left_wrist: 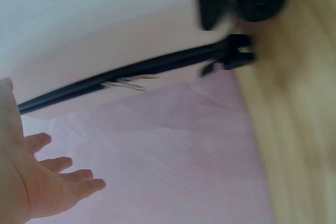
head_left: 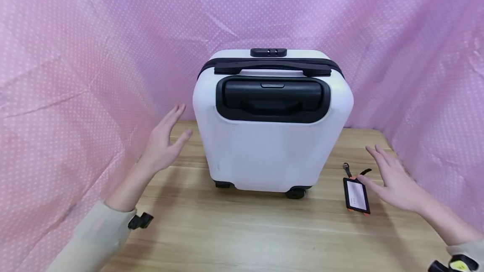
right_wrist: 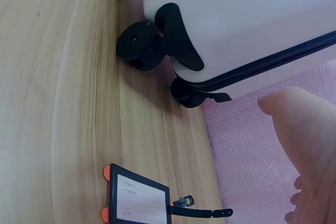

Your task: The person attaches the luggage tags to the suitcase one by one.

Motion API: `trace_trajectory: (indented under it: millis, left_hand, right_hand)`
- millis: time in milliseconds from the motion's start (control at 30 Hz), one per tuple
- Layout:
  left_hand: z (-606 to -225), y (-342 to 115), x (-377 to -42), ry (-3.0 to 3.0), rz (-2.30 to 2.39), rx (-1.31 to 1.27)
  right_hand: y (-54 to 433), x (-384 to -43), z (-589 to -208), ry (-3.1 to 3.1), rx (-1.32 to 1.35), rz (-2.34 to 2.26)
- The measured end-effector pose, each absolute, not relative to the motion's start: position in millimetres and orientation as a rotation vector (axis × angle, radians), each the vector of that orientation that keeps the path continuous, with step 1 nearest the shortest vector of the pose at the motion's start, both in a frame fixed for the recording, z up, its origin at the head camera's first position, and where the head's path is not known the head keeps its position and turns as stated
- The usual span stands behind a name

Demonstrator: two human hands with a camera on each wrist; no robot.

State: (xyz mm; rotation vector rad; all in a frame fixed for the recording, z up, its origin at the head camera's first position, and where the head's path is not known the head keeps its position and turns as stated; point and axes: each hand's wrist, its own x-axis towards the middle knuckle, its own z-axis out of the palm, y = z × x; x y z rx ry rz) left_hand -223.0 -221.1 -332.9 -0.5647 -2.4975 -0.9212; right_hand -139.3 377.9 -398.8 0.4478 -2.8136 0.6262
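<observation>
A white suitcase (head_left: 264, 150) stands upright on its black wheels, its black top handle (head_left: 272, 67) and recessed pull handle (head_left: 273, 95) facing me. My left hand (head_left: 162, 144) is held in the air beside its left side, fingers extended and thumb apart, with nothing in it. On the other side my right hand (head_left: 395, 179) hovers with spread fingers, holding nothing. Close by that hand, a black-framed luggage tag (head_left: 356, 195) with a white card and orange corners lies on the table, its strap (right_wrist: 202, 212) unfastened. The left wrist view shows the left hand (left_wrist: 42, 182) apart from the suitcase.
The wood-grain table (head_left: 242, 230) carries the suitcase and the tag. Pink dotted cloth (head_left: 151, 32) hangs behind and along both sides. A black wheel (right_wrist: 137, 45) of the suitcase touches the table. A combination lock (head_left: 269, 52) sits on the suitcase's top.
</observation>
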Motion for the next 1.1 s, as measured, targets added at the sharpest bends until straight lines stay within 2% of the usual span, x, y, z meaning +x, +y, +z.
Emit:
trace_trajectory:
  millis: [400, 1100]
  left_hand:
    - [-288, -188, -238, -2.059, -1.144, -0.676]
    - [-253, -159, -238, -1.947, -1.028, -0.852]
  right_hand:
    - [387, -136, -413, -2.748, 0.374, 0.591]
    - [407, -135, -435, -2.777, 0.235, 0.527]
